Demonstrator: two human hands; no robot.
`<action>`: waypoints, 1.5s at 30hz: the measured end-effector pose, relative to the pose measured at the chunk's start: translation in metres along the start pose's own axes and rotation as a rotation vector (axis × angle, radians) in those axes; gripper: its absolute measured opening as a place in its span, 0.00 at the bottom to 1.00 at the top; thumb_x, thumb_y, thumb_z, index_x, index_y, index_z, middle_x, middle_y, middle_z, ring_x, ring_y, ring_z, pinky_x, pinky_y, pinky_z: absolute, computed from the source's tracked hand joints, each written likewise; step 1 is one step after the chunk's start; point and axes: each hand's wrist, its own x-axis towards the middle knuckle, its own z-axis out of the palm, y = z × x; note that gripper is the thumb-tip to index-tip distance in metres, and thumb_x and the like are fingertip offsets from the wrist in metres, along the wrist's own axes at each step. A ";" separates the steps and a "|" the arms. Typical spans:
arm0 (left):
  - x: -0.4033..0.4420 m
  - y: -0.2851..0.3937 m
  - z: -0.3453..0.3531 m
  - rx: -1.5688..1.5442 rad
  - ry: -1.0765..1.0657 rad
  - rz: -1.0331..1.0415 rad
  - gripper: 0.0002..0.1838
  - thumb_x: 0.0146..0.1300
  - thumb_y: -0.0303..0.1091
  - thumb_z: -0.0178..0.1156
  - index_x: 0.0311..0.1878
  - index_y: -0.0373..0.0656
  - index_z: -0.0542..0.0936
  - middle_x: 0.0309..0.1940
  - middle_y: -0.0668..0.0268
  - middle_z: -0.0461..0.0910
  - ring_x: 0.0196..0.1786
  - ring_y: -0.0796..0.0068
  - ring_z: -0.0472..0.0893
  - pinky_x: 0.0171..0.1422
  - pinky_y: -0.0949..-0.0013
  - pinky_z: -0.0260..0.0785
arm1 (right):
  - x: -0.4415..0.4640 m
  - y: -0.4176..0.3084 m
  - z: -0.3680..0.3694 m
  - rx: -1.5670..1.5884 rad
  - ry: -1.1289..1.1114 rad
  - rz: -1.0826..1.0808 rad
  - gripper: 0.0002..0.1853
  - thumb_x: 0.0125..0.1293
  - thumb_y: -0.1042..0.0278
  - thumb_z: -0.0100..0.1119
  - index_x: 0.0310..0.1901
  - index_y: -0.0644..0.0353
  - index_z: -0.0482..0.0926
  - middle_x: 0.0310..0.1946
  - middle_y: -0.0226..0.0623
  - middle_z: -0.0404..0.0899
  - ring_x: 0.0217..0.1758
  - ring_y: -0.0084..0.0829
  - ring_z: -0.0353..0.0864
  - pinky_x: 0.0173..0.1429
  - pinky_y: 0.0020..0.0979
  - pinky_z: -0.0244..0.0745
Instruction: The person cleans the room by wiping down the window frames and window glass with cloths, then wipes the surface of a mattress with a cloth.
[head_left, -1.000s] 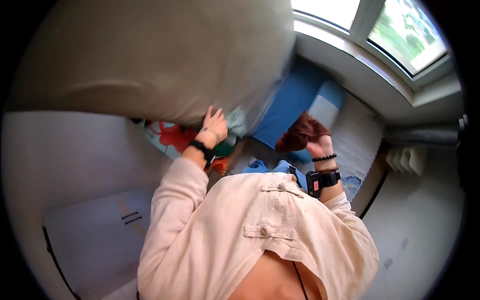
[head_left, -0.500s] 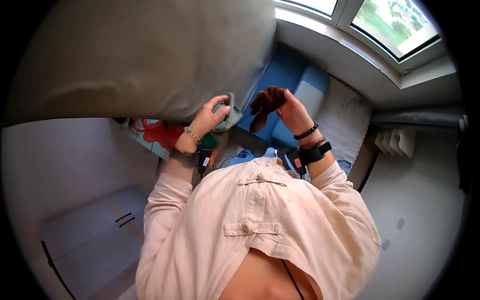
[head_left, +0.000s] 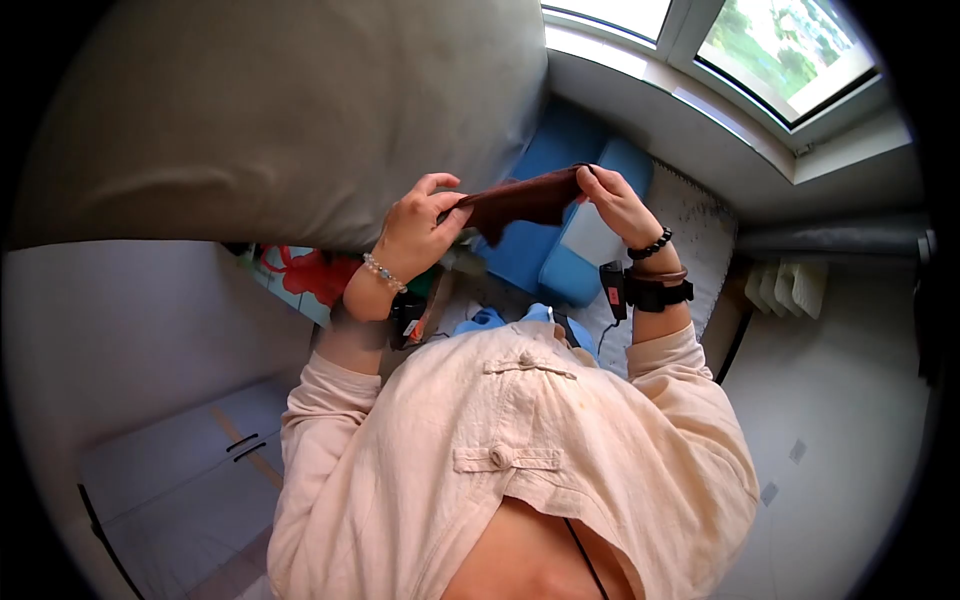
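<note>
Brown cloth [head_left: 525, 203], one item, shifted since the earlier frame: from a loose bunch in the right fingers alone to a strip drawn out between two hands. Located at one o'clock from the centre of the view, held in the air. Upper edge nearly straight, slanting up towards two o'clock; lower edge uneven, with a short lobe hanging near the left end.

Left hand [head_left: 415, 228], at eleven o'clock: fingers narrow, pinching the near end of the cloth, one finger extended above the grip. Worn at the wrist: pale beaded bracelet [head_left: 385, 275] and black device [head_left: 407, 322].

Right hand [head_left: 622, 208], at two o'clock: fingers narrow, nipping the opposite end at its upper corner. Worn at the wrist: black beaded bracelet [head_left: 652, 245] and broad black strap [head_left: 662, 294].

Surroundings. Blue cushion [head_left: 612, 160], at one to two o'clock, behind and below the cloth. Grey pad [head_left: 700, 230], just beside it at two to three o'clock. Window [head_left: 780, 60], farther out at two o'clock. Large beige padded panel [head_left: 300, 110], at ten to eleven o'clock. Red fabric [head_left: 325, 277], at nine o'clock, near the left wrist. Cabinet [head_left: 190, 450] with dark handles, at eight o'clock. Cream jacket [head_left: 530, 420] with knotted fastenings, at six o'clock.
</note>
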 end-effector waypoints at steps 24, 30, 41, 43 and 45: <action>-0.085 -0.039 -0.187 -0.158 1.467 -0.093 0.38 0.60 0.47 0.54 0.64 0.33 0.50 0.57 0.56 0.63 0.57 0.68 0.64 0.62 0.67 0.55 | 0.192 -0.135 0.193 -0.453 0.283 -1.138 0.44 0.50 0.47 0.57 0.60 0.71 0.51 0.55 0.54 0.58 0.64 0.56 0.49 0.65 0.50 0.42; -0.105 -0.122 -0.182 -0.348 0.918 -0.077 0.45 0.53 0.69 0.44 0.60 0.36 0.58 0.58 0.60 0.61 0.59 0.68 0.62 0.62 0.65 0.53 | 0.239 -0.061 0.202 -0.362 0.665 -0.855 0.35 0.49 0.68 0.53 0.60 0.70 0.54 0.57 0.54 0.58 0.62 0.56 0.52 0.64 0.51 0.44; -0.095 -0.098 -0.170 -0.118 0.968 -0.208 0.42 0.52 0.68 0.48 0.54 0.34 0.64 0.52 0.61 0.65 0.54 0.68 0.65 0.58 0.64 0.58 | 0.263 -0.127 0.150 0.080 0.828 -0.720 0.27 0.61 0.67 0.45 0.61 0.67 0.54 0.56 0.46 0.63 0.60 0.40 0.61 0.62 0.31 0.56; -0.100 -0.104 -0.168 -0.103 0.943 -0.243 0.43 0.52 0.67 0.48 0.57 0.35 0.60 0.55 0.61 0.62 0.57 0.69 0.63 0.60 0.65 0.56 | 0.274 -0.136 0.155 -0.443 0.831 -0.946 0.29 0.59 0.67 0.49 0.60 0.69 0.55 0.56 0.52 0.63 0.60 0.44 0.62 0.63 0.33 0.56; -0.092 -0.091 -0.166 -0.205 1.051 -0.259 0.43 0.55 0.66 0.44 0.60 0.35 0.57 0.59 0.59 0.59 0.60 0.67 0.61 0.62 0.64 0.54 | 0.286 -0.110 0.149 -0.087 0.781 -0.933 0.30 0.55 0.69 0.52 0.60 0.68 0.56 0.55 0.54 0.63 0.60 0.47 0.62 0.62 0.35 0.56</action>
